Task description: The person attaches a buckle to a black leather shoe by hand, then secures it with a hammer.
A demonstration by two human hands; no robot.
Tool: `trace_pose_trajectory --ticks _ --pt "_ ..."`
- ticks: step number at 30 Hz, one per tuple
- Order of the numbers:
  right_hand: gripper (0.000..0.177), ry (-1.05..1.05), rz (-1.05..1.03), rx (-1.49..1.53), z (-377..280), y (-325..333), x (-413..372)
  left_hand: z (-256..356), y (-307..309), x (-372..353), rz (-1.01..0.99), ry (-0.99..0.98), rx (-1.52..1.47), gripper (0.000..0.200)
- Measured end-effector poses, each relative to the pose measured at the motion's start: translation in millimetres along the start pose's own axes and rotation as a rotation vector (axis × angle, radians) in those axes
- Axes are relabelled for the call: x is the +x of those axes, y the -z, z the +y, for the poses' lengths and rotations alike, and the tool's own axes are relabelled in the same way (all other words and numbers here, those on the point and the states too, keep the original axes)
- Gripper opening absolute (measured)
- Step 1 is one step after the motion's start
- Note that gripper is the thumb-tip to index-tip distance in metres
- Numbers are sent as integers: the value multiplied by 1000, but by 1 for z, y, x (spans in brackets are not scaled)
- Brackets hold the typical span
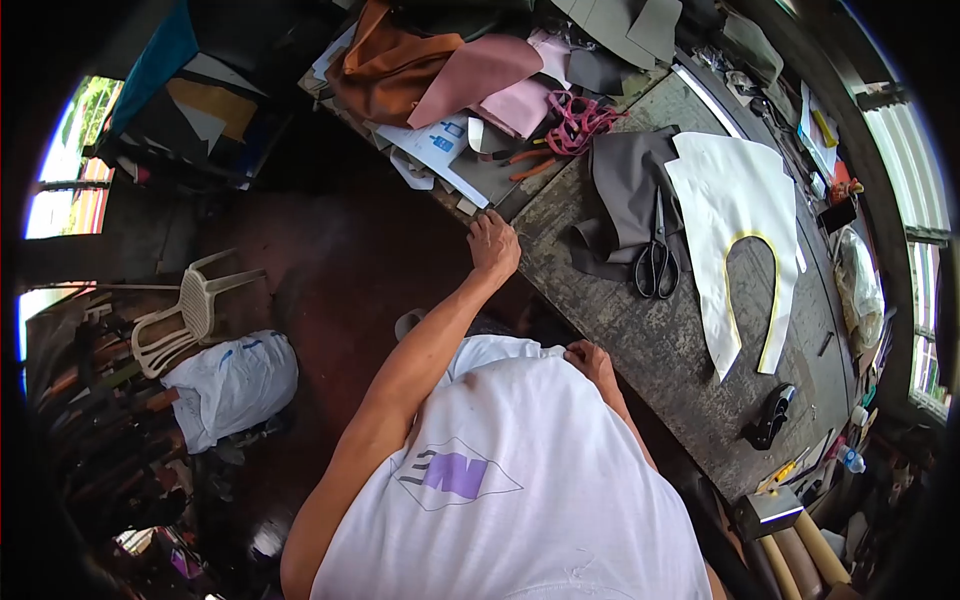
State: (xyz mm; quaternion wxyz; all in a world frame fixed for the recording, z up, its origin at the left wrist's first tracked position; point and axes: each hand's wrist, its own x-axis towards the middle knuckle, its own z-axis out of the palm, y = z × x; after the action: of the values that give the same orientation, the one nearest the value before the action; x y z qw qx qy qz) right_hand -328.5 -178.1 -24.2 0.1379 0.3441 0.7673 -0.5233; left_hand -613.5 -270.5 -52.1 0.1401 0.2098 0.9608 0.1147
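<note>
Currently, the left hand (493, 245) rests at the near edge of the worktable (650, 345), its fingers bent and drawn close together, just beside a small pale block (467, 206); whether it pinches anything cannot be told. The right hand (592, 362) is bent at the hem of the white shirt (510, 440), near the same table edge, with its fingertips partly hidden, so I cannot tell whether it grips the cloth. On the worktable, well apart from both hands, lies a white cut piece (722, 200) with a deep U-shaped opening, its inner edge lined in yellow. Dark grey material (625, 180) lies to its left, partly folded, and black-handled scissors (656, 262) lie over it, blades toward the far side and handle loops toward the person. A small black object (771, 416) sits on the tabletop below the white piece. Farther left along the table, a tangled pink cord (580, 122) lies beside orange-handled pliers (533, 163), near pink material (478, 78), brown material (390, 65) and a printed sheet (432, 143). On the floor side, at left, a pale plastic chair (197, 305) is tilted in the view, next to a stuffed white sack (235, 385).
</note>
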Motion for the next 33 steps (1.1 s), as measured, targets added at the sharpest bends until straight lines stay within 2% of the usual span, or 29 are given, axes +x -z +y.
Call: trace_pose_trajectory --ticks 3,5,8,9,12,14,22,23,26,27,30,32,33 --pt "29 -113 65 226 -12 -11 6 -14 22 19 -141 -34 -58 44" --pt "32 -264 72 376 -20 -23 13 -28 23 33 -196 -68 -86 41" --pt "35 -478 183 886 -26 -54 27 -60 0 61 -262 -165 -214 34" --pt "44 -520 177 968 -38 -57 28 -66 4 65 -299 -208 -251 32" --pt "53 -509 342 1358 -39 -86 50 -77 8 77 -312 -330 -310 28" --pt "57 -477 305 1489 -41 -90 60 -87 5 80 -309 -413 -314 27" --pt "58 -486 427 1426 -62 -92 61 -125 25 52 -473 -459 -331 28" --pt "52 -479 418 1439 -62 -94 62 -128 25 51 -479 -467 -364 28" --pt "43 -444 368 989 -93 -96 64 -130 26 48 -518 -405 -399 28" --pt "31 -384 372 654 -111 -97 64 -132 21 48 -561 -332 -467 27" --pt "24 193 452 -398 -142 -102 73 -134 7 42 -717 -111 -709 25" --pt "25 416 426 -520 -165 -95 92 -128 15 37 -838 34 -926 25" --pt "26 554 443 -602 -176 -90 106 -129 14 35 -845 41 -964 25"
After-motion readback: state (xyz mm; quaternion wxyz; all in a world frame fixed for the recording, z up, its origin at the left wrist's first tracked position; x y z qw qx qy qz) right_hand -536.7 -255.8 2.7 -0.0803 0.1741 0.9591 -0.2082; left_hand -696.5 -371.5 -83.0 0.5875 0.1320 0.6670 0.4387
